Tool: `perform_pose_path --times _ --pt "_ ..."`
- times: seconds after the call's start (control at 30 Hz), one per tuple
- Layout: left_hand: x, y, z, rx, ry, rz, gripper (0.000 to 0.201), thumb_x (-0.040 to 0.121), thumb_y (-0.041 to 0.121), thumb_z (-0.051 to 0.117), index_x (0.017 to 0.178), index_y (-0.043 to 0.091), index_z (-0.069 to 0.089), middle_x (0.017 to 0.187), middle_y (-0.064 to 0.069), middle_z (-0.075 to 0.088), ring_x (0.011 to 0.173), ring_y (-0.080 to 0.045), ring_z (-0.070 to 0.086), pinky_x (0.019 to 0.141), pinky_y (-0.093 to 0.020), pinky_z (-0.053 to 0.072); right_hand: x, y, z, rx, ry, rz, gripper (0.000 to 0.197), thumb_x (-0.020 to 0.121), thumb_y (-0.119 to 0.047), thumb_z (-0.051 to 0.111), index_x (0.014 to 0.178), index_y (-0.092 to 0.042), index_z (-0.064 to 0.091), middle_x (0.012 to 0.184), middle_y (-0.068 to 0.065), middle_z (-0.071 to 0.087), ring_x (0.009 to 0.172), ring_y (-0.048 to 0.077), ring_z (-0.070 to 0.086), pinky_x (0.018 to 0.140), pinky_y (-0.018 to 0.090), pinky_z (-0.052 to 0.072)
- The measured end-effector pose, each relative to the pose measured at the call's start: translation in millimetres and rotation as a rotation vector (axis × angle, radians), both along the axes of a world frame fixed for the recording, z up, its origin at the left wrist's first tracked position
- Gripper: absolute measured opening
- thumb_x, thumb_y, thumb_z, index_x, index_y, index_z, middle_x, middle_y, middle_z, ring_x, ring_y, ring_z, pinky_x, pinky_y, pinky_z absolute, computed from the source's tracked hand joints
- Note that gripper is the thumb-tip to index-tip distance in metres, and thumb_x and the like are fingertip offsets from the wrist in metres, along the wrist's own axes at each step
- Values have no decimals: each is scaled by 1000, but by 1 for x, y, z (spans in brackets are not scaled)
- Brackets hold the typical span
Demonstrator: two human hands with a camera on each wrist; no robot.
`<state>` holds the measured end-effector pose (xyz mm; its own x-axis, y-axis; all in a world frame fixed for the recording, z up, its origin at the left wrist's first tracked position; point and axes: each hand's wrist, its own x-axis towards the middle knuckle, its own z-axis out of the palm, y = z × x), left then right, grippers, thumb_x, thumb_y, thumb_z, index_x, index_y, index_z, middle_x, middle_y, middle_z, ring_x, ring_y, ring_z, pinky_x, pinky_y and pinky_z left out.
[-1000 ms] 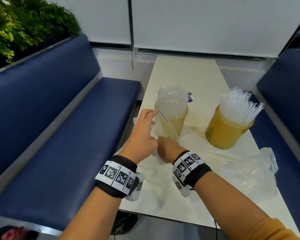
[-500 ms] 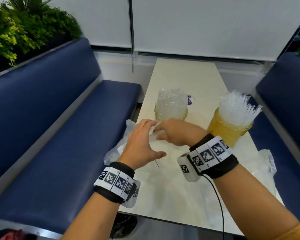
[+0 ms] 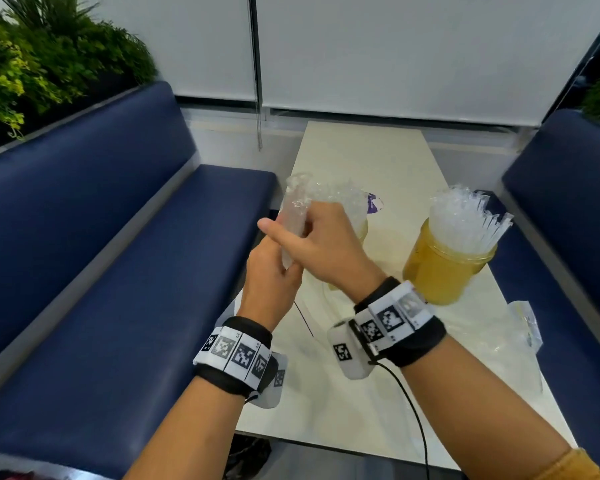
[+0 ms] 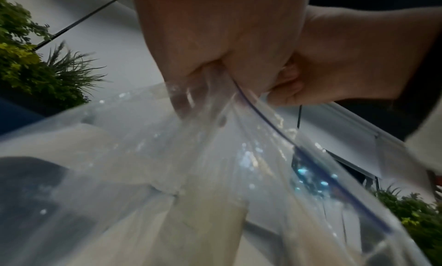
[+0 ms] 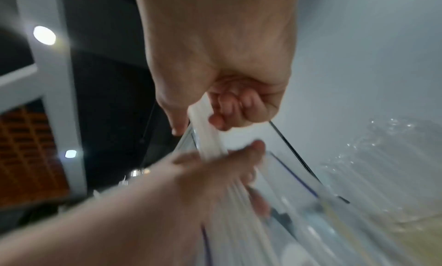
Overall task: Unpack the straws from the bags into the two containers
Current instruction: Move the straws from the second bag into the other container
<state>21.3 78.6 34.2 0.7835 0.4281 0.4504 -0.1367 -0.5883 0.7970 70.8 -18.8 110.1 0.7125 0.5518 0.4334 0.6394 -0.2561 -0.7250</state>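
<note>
Two jars stand on the table [image 3: 378, 157]: left jar [image 3: 362, 230] behind the hands, right jar [image 3: 444, 268] beside it, both with straws in. Empty bag [image 3: 520, 327] lies right, nearer. Benches flank the table.

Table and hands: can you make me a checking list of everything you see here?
Surface: pale table, bare at its far end.
Job's things: two amber containers; the right container is packed with clear straws, the left container is mostly hidden behind the hands. A bundle of straws is coming out of a clear bag.
Clutter: an empty bag lies at the table's right edge.
Hands: left hand grips the bag's mouth; right hand grips the straw bundle.
Cables: a black cable hangs from the right wrist band.
Surroundings: blue benches on both sides, green plants behind the left one, window blinds ahead.
</note>
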Motion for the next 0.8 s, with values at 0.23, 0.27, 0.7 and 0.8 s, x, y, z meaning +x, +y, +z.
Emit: perform_pose_path --times 0.23,0.27,0.7,0.8 --pt "-6 8 -7 42 85 64 21 90 33 74 91 21 57 86 9 57 73 -5 56 61 -11 40 30 -2 41 112 -108 -59 44 91 -26 60 55 -1 57 48 16 48 43 13 40 43 39 36" --pt "-8 9 -7 32 89 68 21 88 31 76 94 23 57 90 11 58 76 -3 58 65 -10 42 38 -6 56 168 -135 -87 44 91 -28 59 61 4 62 51 21 51 44 16 42 43 39 37" --pt "-17 17 -3 39 135 14 27 88 28 76 112 28 66 107 13 63 85 -5 67 93 -47 54 147 9 30 -288 -288 -452 44 93 -42 48 58 -19 37 57 0 44 58 25 49 55 30 35" --pt "-18 17 -1 39 138 12 25 87 35 72 111 31 64 107 15 63 84 -5 67 95 -52 52 150 9 7 -397 -191 -417 47 95 -40 52 57 -18 38 57 -1 41 58 24 47 49 26 31"
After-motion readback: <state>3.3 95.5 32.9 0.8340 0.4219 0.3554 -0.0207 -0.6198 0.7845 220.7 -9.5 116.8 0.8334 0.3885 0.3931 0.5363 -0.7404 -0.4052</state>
